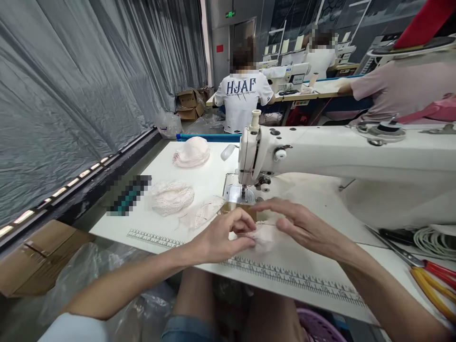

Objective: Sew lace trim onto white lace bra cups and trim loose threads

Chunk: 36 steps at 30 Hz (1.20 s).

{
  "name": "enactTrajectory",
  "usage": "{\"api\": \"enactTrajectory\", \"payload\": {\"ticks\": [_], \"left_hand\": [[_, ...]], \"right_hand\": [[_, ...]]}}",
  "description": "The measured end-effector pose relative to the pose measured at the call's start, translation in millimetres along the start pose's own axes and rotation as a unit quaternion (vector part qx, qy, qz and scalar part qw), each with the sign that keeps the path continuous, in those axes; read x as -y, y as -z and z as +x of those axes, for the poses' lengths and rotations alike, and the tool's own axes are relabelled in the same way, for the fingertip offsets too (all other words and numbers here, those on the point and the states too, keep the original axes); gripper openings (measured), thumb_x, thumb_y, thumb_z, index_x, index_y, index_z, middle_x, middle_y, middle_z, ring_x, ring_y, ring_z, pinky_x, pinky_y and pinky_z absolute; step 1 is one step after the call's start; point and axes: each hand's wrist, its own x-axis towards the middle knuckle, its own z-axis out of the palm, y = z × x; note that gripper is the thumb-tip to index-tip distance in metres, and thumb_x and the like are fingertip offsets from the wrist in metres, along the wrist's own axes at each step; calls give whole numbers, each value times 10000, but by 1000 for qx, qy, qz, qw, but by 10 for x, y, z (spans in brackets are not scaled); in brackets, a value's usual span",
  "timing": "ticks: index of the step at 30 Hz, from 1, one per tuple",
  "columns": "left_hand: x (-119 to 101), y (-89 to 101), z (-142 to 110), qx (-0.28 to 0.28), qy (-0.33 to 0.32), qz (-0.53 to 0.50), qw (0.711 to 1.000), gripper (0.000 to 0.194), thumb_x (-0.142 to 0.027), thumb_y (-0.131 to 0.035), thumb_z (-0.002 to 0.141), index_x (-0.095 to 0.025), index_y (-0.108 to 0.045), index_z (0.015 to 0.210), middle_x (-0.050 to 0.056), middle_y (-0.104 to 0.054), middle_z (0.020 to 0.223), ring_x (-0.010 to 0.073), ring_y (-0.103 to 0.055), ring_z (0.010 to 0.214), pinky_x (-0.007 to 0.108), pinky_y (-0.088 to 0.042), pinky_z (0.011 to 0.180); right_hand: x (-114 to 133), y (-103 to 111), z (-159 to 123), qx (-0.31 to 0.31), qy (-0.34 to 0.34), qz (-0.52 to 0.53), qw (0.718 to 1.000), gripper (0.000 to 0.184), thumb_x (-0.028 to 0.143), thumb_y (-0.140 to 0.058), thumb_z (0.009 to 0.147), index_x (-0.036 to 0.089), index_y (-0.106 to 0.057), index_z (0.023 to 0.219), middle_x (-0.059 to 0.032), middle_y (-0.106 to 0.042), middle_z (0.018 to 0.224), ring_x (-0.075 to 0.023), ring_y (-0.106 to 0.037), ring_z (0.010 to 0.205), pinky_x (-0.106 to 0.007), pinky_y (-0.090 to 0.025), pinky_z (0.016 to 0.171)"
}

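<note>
In front of the sewing machine's needle, my left hand [223, 235] pinches the edge of a small pale fabric piece [266, 238] between thumb and fingers. To its right is my right hand [304, 228], fingers stretched out and thumb apart, over the far edge of that piece. Its fingertips point towards the presser foot [244, 192] of the white sewing machine [302, 147]; whether the thumb touches the fabric I cannot tell. Left of the needle plate, a lacy fabric piece [204, 213] lies flat. Beyond it are a bunched eyelet piece [173, 197] and a rounded pale bundle [192, 152].
A printed ruler [285, 273] runs along the front of the white table [117, 216]. Scissors with red and yellow handles [423, 275] lie at the right, near a coiled pale cord [432, 241]. A cardboard box [39, 259] stands lower left. Co-workers sit at machines ahead.
</note>
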Motion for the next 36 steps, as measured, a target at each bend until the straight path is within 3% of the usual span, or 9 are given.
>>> {"api": "enactTrajectory", "payload": {"ticks": [3, 6, 9, 14, 20, 24, 29, 31, 36], "left_hand": [[-43, -30, -153, 43, 33, -96, 994, 318, -196, -643, 766, -163, -489, 1043, 12, -640, 760, 121, -604, 731, 234, -442, 680], [9, -71, -305, 59, 47, -132, 988, 423, -198, -669, 751, -166, -491, 1133, 13, -638, 762, 116, -598, 728, 232, -446, 685], [98, -100, -462, 73, 58, -143, 985, 457, -192, -684, 739, -159, -507, 1159, 24, -656, 791, 118, -604, 751, 242, -451, 731], [232, -83, -676, 85, 107, -178, 975, 379, -201, -723, 699, -127, -598, 1049, 34, -688, 766, 129, -635, 737, 265, -464, 784], [293, -86, -886, 139, 171, -222, 950, 369, -227, -780, 625, -117, -669, 959, 39, -674, 784, 129, -616, 703, 252, -481, 690], [326, -99, -991, 153, 174, -223, 947, 197, -215, -774, 622, -117, -701, 777, 10, -647, 720, 103, -576, 666, 228, -467, 667], [372, -116, -1035, 178, 165, -240, 940, 242, -193, -770, 628, -134, -713, 855, 24, -664, 814, 120, -591, 753, 241, -476, 735], [391, -148, -1029, 178, 172, -248, 937, 273, -209, -772, 629, -133, -714, 885, 35, -671, 837, 127, -595, 774, 248, -478, 752], [452, -233, -1044, 143, 197, -270, 932, 213, -266, -775, 625, -109, -718, 757, 18, -643, 672, 101, -570, 631, 219, -475, 641]], "right_hand": [[275, -87, -113, 92, -35, 146, 984, 572, 685, -399, 815, 180, -652, 901, -56, -647, 823, -184, -576, 736, -289, -445, 658], [386, -221, -273, 95, -130, 233, 959, 375, 533, -622, 759, 165, -618, 833, -14, -589, 733, -144, -528, 678, -256, -423, 600], [435, -362, -434, 114, -190, 309, 925, 352, 453, -666, 743, 155, -614, 922, -13, -586, 750, -126, -511, 663, -238, -402, 566], [502, -525, -571, 109, -229, 346, 903, 262, 386, -699, 728, 155, -656, 846, 5, -602, 694, -104, -503, 614, -225, -374, 542], [569, -669, -586, 133, -231, 383, 884, 265, 341, -683, 763, 159, -653, 953, -14, -660, 756, -112, -561, 647, -237, -412, 585], [599, -748, -644, 136, -229, 393, 880, 262, 330, -686, 764, 156, -657, 957, -29, -675, 800, -133, -596, 708, -258, -449, 645], [600, -866, -723, 125, -248, 426, 861, 233, 312, -697, 759, 156, -659, 927, -15, -674, 761, -119, -593, 691, -249, -445, 651], [597, -905, -724, 126, -258, 432, 855, 237, 318, -702, 753, 154, -661, 919, -11, -669, 744, -108, -580, 662, -233, -429, 617], [602, -998, -726, 132, -276, 447, 841, 333, 368, -755, 680, 138, -669, 904, -8, -643, 710, -92, -535, 612, -208, -388, 569]]}}
